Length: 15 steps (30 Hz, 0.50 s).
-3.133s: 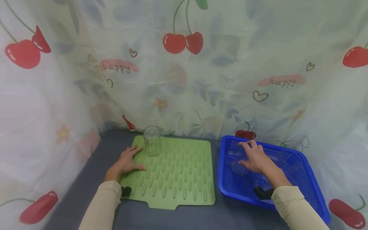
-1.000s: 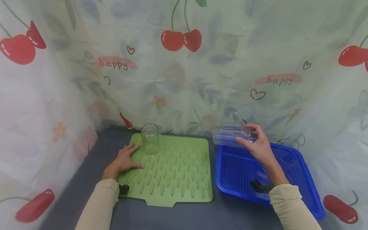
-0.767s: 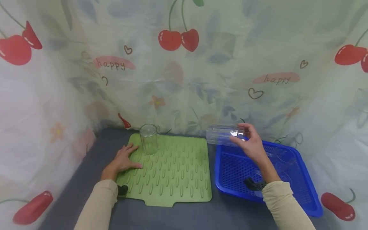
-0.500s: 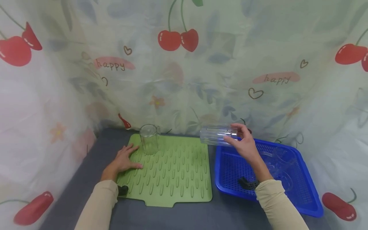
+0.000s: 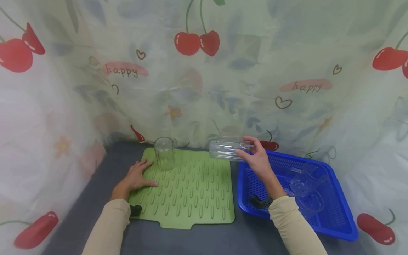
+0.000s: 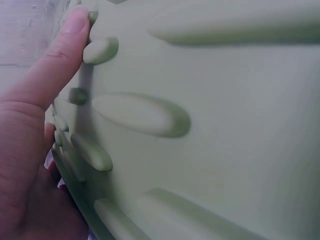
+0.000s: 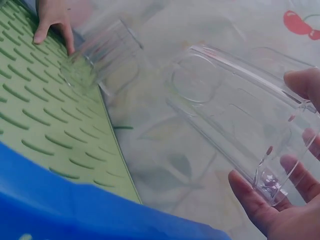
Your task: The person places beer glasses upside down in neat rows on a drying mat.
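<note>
A clear glass mug (image 5: 224, 148) lies sideways in the air at the back right of the green ridged mat (image 5: 191, 198). My right hand (image 5: 258, 161) grips it by its right end, thumb and fingers round the glass, as the right wrist view shows the mug (image 7: 235, 105) up close. A second clear glass mug (image 5: 165, 156) stands at the mat's back left corner, handle to the right. My left hand (image 5: 137, 176) rests with spread fingers on the mat's left edge, just in front of that mug. In the left wrist view its thumb (image 6: 55, 65) lies along the ridged surface.
A blue perforated basket (image 5: 240, 191) stands right of the mat with clear glassware (image 5: 306, 180) in its right half. Its rim lies under my right forearm. A patterned curtain (image 5: 191, 92) encloses the back and sides of the dark grey tabletop (image 5: 153, 241).
My right hand has lifted the glass mug out of the blue basket and carried it left toward the mat's back right corner. My left hand has stayed on the mat's edge.
</note>
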Available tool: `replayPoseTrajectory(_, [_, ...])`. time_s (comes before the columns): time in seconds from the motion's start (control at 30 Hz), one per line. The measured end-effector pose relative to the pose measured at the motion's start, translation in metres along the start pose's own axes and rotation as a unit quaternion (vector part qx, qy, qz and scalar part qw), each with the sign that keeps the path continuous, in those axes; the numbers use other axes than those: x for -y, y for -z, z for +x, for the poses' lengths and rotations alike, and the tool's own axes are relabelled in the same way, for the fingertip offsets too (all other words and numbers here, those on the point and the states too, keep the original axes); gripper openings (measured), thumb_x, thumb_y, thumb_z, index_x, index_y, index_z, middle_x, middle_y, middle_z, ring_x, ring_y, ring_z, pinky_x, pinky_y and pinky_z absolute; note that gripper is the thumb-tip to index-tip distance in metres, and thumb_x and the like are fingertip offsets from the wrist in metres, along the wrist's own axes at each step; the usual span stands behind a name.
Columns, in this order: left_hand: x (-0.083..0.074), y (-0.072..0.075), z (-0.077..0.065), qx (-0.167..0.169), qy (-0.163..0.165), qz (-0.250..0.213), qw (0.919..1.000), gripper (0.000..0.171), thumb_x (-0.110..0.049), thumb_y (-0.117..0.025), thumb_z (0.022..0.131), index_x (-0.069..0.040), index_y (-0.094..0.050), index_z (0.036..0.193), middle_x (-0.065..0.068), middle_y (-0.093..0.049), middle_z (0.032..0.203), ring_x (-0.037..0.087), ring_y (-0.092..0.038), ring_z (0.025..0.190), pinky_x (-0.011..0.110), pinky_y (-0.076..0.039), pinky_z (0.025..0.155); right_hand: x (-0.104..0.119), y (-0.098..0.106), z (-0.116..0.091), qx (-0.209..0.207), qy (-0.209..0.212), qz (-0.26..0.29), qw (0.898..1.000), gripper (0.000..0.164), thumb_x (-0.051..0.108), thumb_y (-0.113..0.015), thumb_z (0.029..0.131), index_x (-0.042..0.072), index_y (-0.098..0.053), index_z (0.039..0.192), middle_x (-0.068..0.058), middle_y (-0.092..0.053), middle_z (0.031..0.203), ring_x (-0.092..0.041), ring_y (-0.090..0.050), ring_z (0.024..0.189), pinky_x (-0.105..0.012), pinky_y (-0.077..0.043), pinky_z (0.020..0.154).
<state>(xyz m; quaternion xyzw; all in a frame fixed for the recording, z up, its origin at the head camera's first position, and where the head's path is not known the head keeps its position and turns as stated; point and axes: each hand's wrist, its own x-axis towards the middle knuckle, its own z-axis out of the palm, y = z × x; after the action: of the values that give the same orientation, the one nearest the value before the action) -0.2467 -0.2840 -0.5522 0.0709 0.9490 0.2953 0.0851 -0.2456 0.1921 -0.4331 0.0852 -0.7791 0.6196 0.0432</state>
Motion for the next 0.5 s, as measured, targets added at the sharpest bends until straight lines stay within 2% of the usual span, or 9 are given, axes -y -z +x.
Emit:
replayPoseTrajectory(0.17, [-0.002,0.004,-0.002,-0.001,0.003,0.001,1.0000,0.110,-0.054,-0.088,0.074,-0.013,-0.034,0.160,0.024,-0.014,0.170,0.056,-0.002,0.154,0.082,-0.014,0.113,0.002,-0.013,0.004,-0.006,-0.009,0.018,1.000,0.057,0.020,-0.075,0.094,0.014,-0.049,0.144,-0.005,-0.051,0.137,-0.015,-0.058,0.117,-0.021,-0.056,0.083])
replayPoseTrajectory(0.4, [-0.001,0.004,-0.003,0.002,0.004,-0.005,1.0000,0.110,-0.053,-0.089,0.073,-0.013,-0.035,0.160,0.023,-0.014,0.170,0.057,-0.002,0.154,0.083,-0.014,0.113,-0.001,-0.030,0.008,-0.012,-0.014,0.047,0.999,0.057,0.011,-0.075,0.093,0.008,-0.049,0.143,-0.003,-0.051,0.132,-0.007,-0.060,0.107,-0.019,-0.057,0.083])
replayPoseTrajectory(0.5, [-0.002,0.003,-0.002,0.003,0.002,-0.006,1.0000,0.110,-0.052,-0.089,0.073,-0.013,-0.035,0.160,0.023,-0.014,0.170,0.057,-0.001,0.154,0.083,-0.014,0.113,-0.002,-0.037,0.010,-0.010,-0.018,0.059,0.998,0.057,0.010,-0.075,0.092,0.009,-0.050,0.143,-0.003,-0.053,0.132,-0.008,-0.060,0.106,-0.020,-0.057,0.083])
